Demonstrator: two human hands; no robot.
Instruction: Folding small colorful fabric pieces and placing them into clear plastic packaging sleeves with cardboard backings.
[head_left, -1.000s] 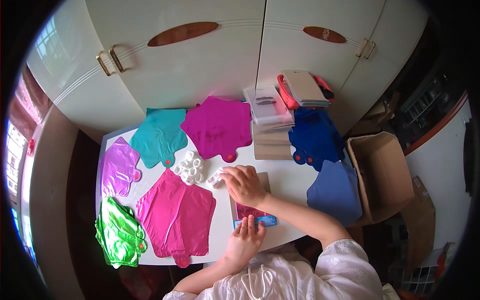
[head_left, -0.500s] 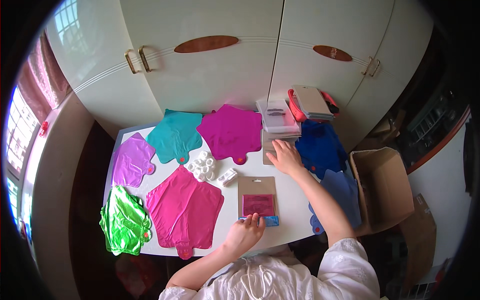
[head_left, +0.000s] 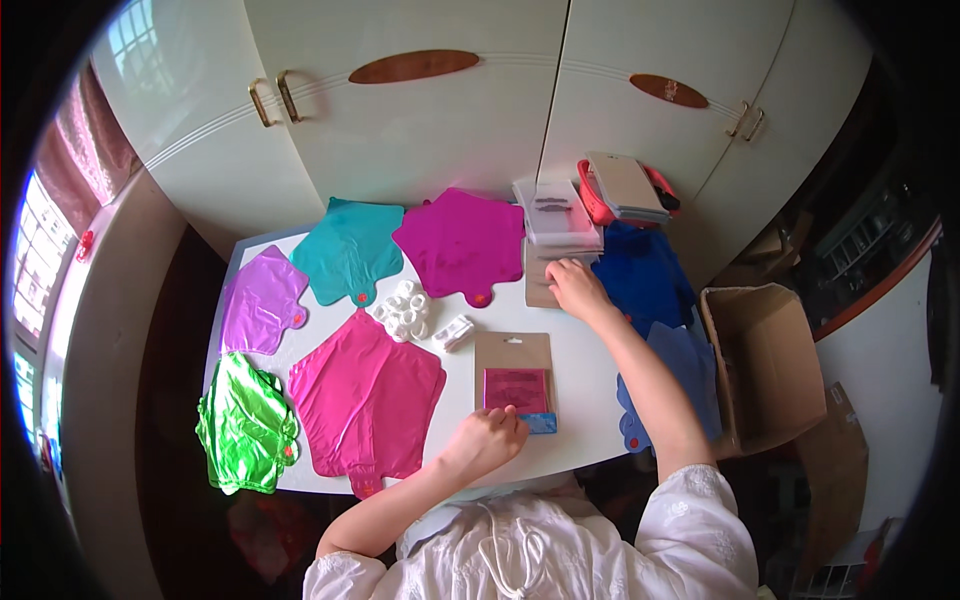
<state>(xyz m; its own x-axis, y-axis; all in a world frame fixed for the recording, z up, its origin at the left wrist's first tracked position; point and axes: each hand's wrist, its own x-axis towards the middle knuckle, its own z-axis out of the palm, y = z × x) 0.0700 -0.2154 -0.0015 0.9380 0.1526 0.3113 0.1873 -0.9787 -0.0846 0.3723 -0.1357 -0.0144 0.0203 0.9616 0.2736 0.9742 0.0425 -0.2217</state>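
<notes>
My left hand [head_left: 487, 437] is closed, knuckles up, at the near edge of a folded pink foil packet [head_left: 515, 389]. A blue strip [head_left: 540, 423] runs below the packet, partly hidden by my fingers. Both lie on a brown cardboard card [head_left: 513, 349] with a hang slot. Farther right, my right hand [head_left: 578, 287] has its fingers bent down onto the top cardboard card [head_left: 541, 290] of a small pile, fingertips at its surface. Beside the card under my left hand sit a small white bundle [head_left: 454, 333] and a heap of white ribbon rolls [head_left: 403, 312].
Flat foil balloons in pink [head_left: 368, 400], green [head_left: 247, 425], lilac [head_left: 263, 302], teal [head_left: 348, 252], purple [head_left: 462, 245] and blue [head_left: 643, 275] lie around the table. Clear plastic sleeves [head_left: 560, 218] stand at the back. An open cardboard box [head_left: 770, 365] stands right.
The fingers of my right hand have drawn together and bent from a flatter spread on the card. My left fingers have curled in tighter by the packet. The whole view has shifted slightly.
</notes>
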